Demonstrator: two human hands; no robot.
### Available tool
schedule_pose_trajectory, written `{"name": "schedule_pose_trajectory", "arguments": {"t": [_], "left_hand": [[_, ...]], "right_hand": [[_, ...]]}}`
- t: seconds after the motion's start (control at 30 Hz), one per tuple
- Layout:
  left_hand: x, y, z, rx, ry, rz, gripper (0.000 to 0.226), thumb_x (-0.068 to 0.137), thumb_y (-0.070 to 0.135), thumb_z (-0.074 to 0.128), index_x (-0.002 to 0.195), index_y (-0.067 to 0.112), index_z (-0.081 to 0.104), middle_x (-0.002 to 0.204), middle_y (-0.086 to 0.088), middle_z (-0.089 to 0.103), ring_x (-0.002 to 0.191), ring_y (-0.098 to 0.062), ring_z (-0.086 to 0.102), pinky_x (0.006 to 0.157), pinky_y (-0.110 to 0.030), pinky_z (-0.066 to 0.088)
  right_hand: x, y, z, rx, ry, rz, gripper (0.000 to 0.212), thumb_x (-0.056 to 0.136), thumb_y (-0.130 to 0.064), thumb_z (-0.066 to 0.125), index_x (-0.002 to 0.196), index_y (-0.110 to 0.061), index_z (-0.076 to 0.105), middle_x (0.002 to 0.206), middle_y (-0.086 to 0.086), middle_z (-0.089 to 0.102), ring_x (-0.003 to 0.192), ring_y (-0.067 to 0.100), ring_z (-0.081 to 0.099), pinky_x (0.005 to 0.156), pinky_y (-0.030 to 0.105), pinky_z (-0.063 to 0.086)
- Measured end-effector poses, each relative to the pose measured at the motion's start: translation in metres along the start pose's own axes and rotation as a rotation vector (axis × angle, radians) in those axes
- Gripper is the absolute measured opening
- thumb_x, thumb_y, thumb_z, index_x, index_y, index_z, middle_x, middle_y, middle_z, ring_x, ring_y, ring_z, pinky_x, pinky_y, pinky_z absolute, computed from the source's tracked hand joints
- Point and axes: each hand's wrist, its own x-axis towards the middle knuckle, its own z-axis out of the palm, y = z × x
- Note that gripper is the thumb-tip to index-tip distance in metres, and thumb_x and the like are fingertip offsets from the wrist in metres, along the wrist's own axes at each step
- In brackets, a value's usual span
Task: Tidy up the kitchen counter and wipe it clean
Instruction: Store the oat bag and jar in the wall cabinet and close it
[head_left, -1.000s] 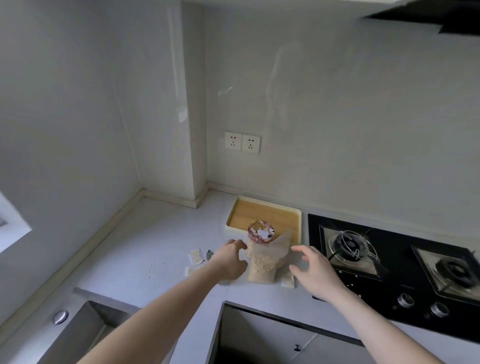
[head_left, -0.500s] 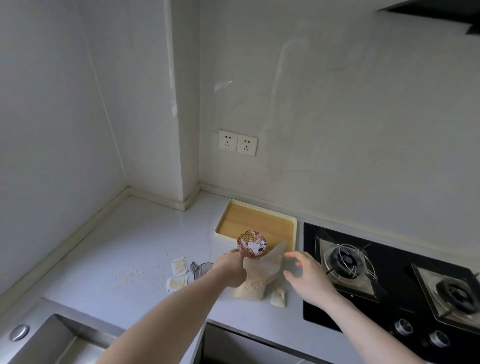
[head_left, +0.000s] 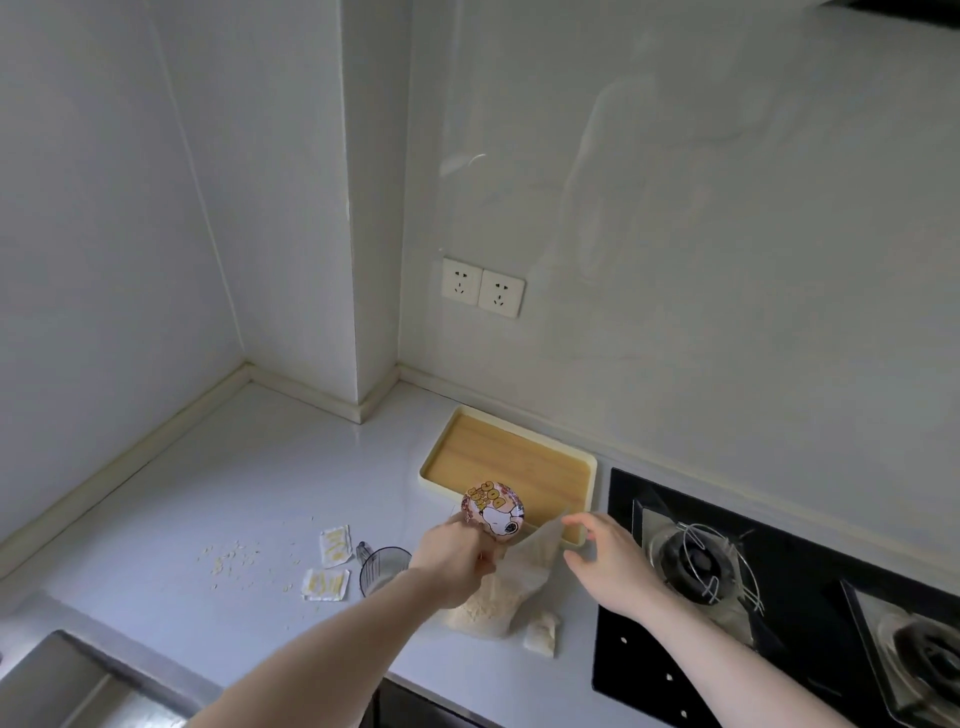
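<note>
Two torn packets (head_left: 327, 564) litter the white counter (head_left: 208, 499); left grip (head_left: 452, 558) clutches the cup (head_left: 492, 512), right grip (head_left: 605, 564) open.

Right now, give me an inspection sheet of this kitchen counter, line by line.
Surface: pale counter, with scattered crumbs left of the packets.
Job's things: cartoon-lid cup lifted at the tray's near edge; clear bag of powder below it; wooden tray against the wall.
Clutter: two torn sachets, a clear measuring cup on its side, a small white packet.
Hands: left hand grips the cup; right hand open, fingers by the bag's top corner.
Cables: nothing seen.
Surroundings: gas hob right, sink near left, double wall socket.
</note>
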Motion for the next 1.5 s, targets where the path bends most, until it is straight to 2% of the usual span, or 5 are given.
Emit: {"name": "schedule_pose_trajectory", "arguments": {"t": [0.33, 0.5, 0.77, 0.97, 1.5], "left_hand": [[-0.041, -0.003, -0.016, -0.09, 0.006, -0.057, 0.019, 0.085, 0.021, 0.051, 0.088, 0.028, 0.069, 0.091, 0.011, 0.07, 0.097, -0.015, 0.057, 0.065, -0.029, 0.039], [-0.062, -0.003, -0.035, -0.174, 0.066, -0.145, 0.017, 0.086, 0.018, 0.055, 0.089, 0.023, 0.07, 0.085, 0.014, 0.065, 0.092, -0.014, 0.058, 0.072, -0.032, 0.053], [-0.093, -0.01, -0.061, -0.226, 0.188, -0.179, 0.014, 0.09, 0.019, 0.054, 0.086, 0.024, 0.065, 0.087, 0.013, 0.061, 0.084, -0.013, 0.056, 0.072, -0.038, 0.053], [-0.11, -0.012, -0.127, -0.246, 0.387, -0.176, 0.012, 0.093, 0.019, 0.057, 0.088, 0.027, 0.065, 0.09, 0.015, 0.061, 0.08, -0.011, 0.06, 0.069, -0.037, 0.055], [-0.137, 0.018, -0.346, -0.109, 0.724, 0.0, 0.008, 0.092, 0.023, 0.065, 0.085, 0.028, 0.067, 0.092, 0.015, 0.068, 0.095, -0.015, 0.066, 0.085, -0.042, 0.055]], "right_hand": [[0.035, -0.002, 0.017, -0.167, -0.079, -0.122, 0.047, 0.097, -0.021, 0.059, 0.142, -0.03, 0.05, 0.144, -0.018, 0.043, 0.118, 0.005, 0.052, 0.1, 0.024, 0.044], [0.043, -0.007, 0.029, -0.228, -0.083, -0.128, 0.044, 0.097, -0.02, 0.062, 0.14, -0.029, 0.053, 0.142, -0.018, 0.046, 0.101, 0.001, 0.052, 0.096, 0.024, 0.045], [0.049, -0.013, 0.044, -0.316, -0.01, -0.073, 0.027, 0.099, -0.022, 0.06, 0.124, -0.03, 0.064, 0.129, -0.014, 0.055, 0.111, 0.012, 0.06, 0.079, 0.024, 0.043], [0.046, -0.017, 0.051, -0.38, 0.076, -0.017, 0.016, 0.101, -0.021, 0.057, 0.101, -0.03, 0.07, 0.105, -0.012, 0.06, 0.088, 0.009, 0.055, 0.075, 0.024, 0.044], [0.004, -0.041, 0.051, -0.378, 0.106, -0.07, 0.025, 0.1, -0.018, 0.057, 0.116, -0.032, 0.069, 0.121, -0.013, 0.065, 0.093, 0.006, 0.056, 0.079, 0.019, 0.046]]}}
